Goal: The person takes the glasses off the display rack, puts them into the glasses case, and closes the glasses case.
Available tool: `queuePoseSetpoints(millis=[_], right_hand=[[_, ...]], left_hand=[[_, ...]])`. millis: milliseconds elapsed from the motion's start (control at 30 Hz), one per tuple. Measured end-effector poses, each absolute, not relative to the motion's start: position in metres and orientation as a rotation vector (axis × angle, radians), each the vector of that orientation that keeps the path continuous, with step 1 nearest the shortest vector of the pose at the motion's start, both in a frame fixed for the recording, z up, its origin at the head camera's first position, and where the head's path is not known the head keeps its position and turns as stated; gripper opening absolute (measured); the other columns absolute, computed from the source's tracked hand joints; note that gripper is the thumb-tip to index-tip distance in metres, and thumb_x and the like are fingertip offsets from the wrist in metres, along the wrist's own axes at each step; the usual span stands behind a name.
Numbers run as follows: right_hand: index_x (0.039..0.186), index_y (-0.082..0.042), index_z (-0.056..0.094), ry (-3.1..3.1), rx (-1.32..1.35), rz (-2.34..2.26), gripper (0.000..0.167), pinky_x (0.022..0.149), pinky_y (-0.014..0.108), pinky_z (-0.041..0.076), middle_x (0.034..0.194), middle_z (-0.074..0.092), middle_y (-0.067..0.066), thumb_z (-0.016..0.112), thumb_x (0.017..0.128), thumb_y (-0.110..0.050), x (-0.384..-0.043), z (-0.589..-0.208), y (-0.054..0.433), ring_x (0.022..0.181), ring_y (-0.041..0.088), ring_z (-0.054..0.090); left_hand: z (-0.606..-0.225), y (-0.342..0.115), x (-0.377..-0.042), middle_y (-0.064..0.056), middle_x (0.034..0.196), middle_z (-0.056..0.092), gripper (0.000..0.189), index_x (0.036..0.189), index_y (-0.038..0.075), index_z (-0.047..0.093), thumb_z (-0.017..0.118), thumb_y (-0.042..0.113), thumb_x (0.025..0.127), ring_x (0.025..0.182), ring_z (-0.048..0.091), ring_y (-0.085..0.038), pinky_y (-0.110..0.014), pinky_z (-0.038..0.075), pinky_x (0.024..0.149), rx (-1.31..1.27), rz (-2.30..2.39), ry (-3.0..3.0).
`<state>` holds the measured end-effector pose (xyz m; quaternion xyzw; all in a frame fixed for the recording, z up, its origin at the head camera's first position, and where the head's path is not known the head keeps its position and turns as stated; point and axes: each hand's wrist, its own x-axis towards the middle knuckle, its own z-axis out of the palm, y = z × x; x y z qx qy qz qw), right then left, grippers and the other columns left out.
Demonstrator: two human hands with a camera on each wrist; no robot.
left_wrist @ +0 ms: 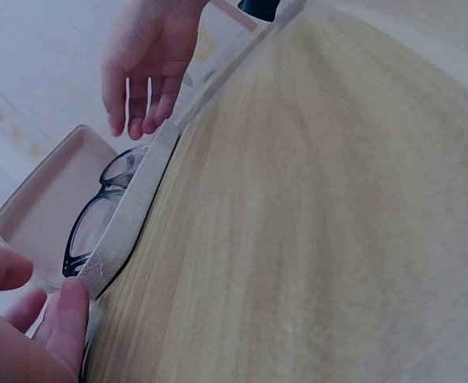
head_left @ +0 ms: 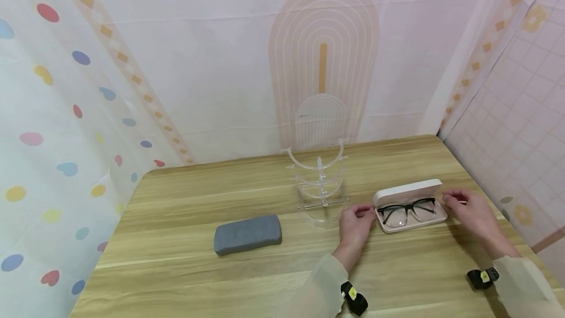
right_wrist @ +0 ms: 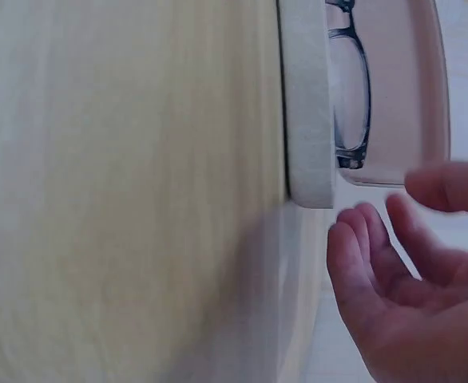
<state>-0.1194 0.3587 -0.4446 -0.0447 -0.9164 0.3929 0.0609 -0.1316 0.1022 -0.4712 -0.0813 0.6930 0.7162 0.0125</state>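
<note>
A pale pink-white glasses case (head_left: 406, 190) lies with its lid raised on the right part of the table. Inside it rests a pair of glasses (head_left: 409, 206) with dark upper rims and clear lenses. My left hand (head_left: 354, 229) is at the case's left end, fingertips right at its edge in the left wrist view, fingers loosely bent. At the opposite end is my right hand (head_left: 476, 214); its relaxed fingers (right_wrist: 350, 247) stand just off the case's corner in the right wrist view. Neither hand grips anything.
A closed grey glasses case (head_left: 248, 234) lies on the wooden table (head_left: 176, 269), left of my hands. Behind my left hand stands a clear tiered display stand (head_left: 321, 183) with curved arms. Patterned curtains (head_left: 220, 63) hang behind the table and at both sides.
</note>
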Motion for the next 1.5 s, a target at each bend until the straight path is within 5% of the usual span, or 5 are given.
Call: queuePoseSetpoints(millis=[200,433,633,867,1500], right_hand=[[0.14,0.022,0.042,-2.65,-0.133,1.452,0.059,0.071,0.012,0.054,0.125,0.057,0.043,0.034,0.113,-0.031,-0.122,-0.437,0.357,0.085,-0.013,0.056],[0.154,0.018,0.024,-2.821,-0.05,1.521,0.072,0.086,0.036,0.061,0.145,0.036,0.049,0.027,0.113,-0.042,-0.131,-0.425,0.35,0.125,0.059,0.052],[0.155,0.012,0.028,-2.867,-0.072,1.514,0.071,0.081,0.033,0.061,0.146,0.038,0.047,0.031,0.113,-0.044,-0.133,-0.427,0.351,0.126,0.057,0.053],[0.151,0.008,0.033,-2.856,-0.039,1.499,0.063,0.07,0.027,0.057,0.138,0.047,0.047,0.038,0.112,-0.041,-0.131,-0.432,0.353,0.116,0.046,0.061],[0.144,0.011,0.038,-2.818,-0.009,1.646,0.056,0.073,0.033,0.06,0.133,0.054,0.041,0.046,0.112,-0.033,-0.131,-0.431,0.362,0.104,0.023,0.066]], left_hand=[[-0.469,0.105,-0.133,-0.007,0.086,0.073,0.021,0.11,-0.005,0.072,0.067,0.002,0.091,0.075,0.067,-0.012,-0.028,0.061,0.068,-0.336,2.362,1.969],[-0.462,0.106,-0.134,-0.003,0.094,0.073,0.029,0.119,0.006,0.074,0.07,0.023,0.097,0.079,0.067,-0.014,-0.03,0.061,0.069,-0.317,2.278,2.014],[-0.456,0.108,-0.137,0.004,0.095,0.071,0.025,0.113,0.015,0.08,0.072,0.031,0.096,0.073,0.06,-0.012,-0.029,0.056,0.065,-0.317,2.169,2.117],[-0.453,0.113,-0.141,0.005,0.103,0.075,0.023,0.101,0.019,0.082,0.077,0.038,0.089,0.102,0.066,-0.014,-0.036,0.052,0.095,-0.309,2.077,2.291],[-0.45,0.116,-0.147,0.005,0.076,0.071,0.024,0.096,0.014,0.075,0.086,0.031,0.083,0.07,0.061,-0.006,-0.026,0.051,0.068,-0.296,2.045,2.276]])
